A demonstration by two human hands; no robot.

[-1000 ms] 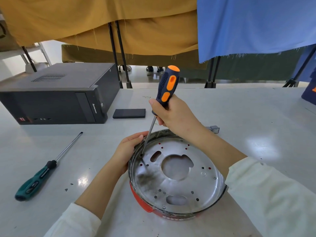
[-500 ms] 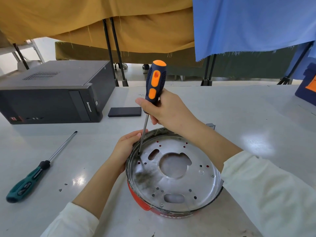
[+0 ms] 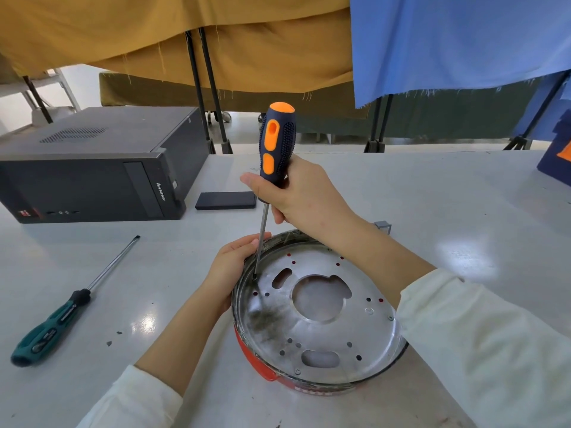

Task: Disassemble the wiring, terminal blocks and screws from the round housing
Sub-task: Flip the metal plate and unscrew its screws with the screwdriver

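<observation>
The round housing [image 3: 321,344], red outside with a shiny perforated metal plate on top, lies on the white table in front of me. My right hand [image 3: 296,196] grips an orange-and-dark-blue screwdriver [image 3: 276,143] nearly upright. Its tip sits on a screw [image 3: 254,278] at the plate's left edge. My left hand [image 3: 230,267] holds the housing's left rim, fingers curled over it beside the shaft. Other small screws [image 3: 297,371] show near the plate's rim. No wiring or terminal blocks are visible.
A green-handled screwdriver [image 3: 49,330] lies at the left on the table [image 3: 463,196]. A black computer case [image 3: 92,168] stands at the back left, with a flat black slab [image 3: 225,200] beside it. A small grey metal part [image 3: 383,226] lies behind my right forearm.
My right hand has tilted the orange screwdriver from a rightward lean to almost upright, its tip staying at the plate's left edge. My left hand has kept its hold on the rim.
</observation>
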